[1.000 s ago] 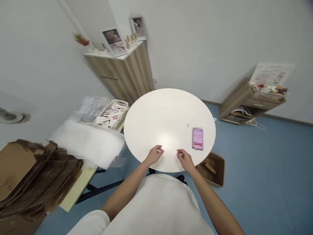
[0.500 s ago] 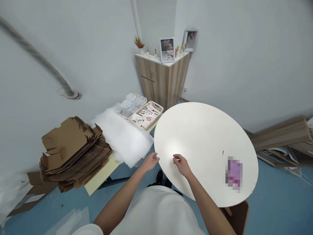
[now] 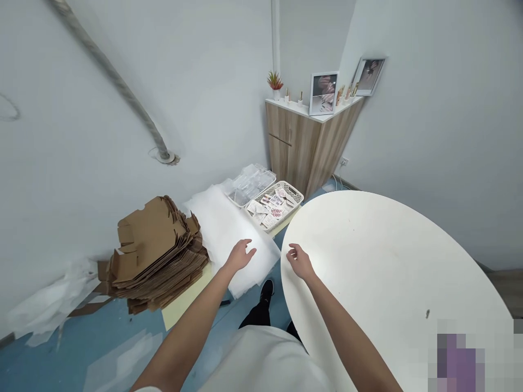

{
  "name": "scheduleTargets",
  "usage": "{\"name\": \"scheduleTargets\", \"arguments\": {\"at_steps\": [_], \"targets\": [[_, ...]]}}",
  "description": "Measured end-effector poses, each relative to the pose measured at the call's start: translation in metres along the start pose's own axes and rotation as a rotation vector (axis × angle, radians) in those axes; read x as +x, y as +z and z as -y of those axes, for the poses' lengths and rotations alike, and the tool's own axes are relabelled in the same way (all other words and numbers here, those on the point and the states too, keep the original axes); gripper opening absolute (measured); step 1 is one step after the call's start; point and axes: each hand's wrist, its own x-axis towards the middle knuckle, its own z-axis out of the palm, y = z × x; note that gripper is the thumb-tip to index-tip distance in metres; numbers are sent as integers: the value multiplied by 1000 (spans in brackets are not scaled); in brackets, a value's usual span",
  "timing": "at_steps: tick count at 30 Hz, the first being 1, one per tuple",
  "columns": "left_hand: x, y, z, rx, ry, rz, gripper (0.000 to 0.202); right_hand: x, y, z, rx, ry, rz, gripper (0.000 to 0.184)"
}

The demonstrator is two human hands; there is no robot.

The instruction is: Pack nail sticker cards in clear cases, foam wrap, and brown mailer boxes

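Note:
My left hand (image 3: 239, 255) reaches out over a stack of white foam sheets (image 3: 229, 231) on the low side table, fingers apart and holding nothing. My right hand (image 3: 299, 261) hovers at the left edge of the round white table (image 3: 379, 261), fingers loosely curled with nothing visible in them. A pile of flattened brown cardboard boxes (image 3: 157, 253) lies left of the foam sheets. Behind the foam stands a white basket of small printed cards (image 3: 274, 206) and a tray of clear plastic bags (image 3: 250, 182).
A wooden corner cabinet (image 3: 304, 144) with picture frames and a small plant stands at the back. A blurred purple object (image 3: 460, 362) lies on the round table at the bottom right. Plastic sheets (image 3: 44, 302) lie on the blue floor at left. A pipe runs along the wall.
The view has swung left. Both hands left the round table's near edge; my left hand opened and moved out over the foam sheets, my right hand followed to the table's left edge.

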Motion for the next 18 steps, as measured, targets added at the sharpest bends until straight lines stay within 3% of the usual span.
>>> {"name": "scheduleTargets", "arguments": {"at_steps": [4,9,13,18], "targets": [[62,-14,6,-31,17,-34,42,58,24,26,-82,-28,14,37],[126,-11,13,-203,-8,-9,45,123,54,45,-3,59,3,42],[153,-3,15,-422,-76,39,51,155,70,51,153,163,-15,44],[167,4,12,-559,-110,101,53,172,80,53,299,305,-42,48]]}}
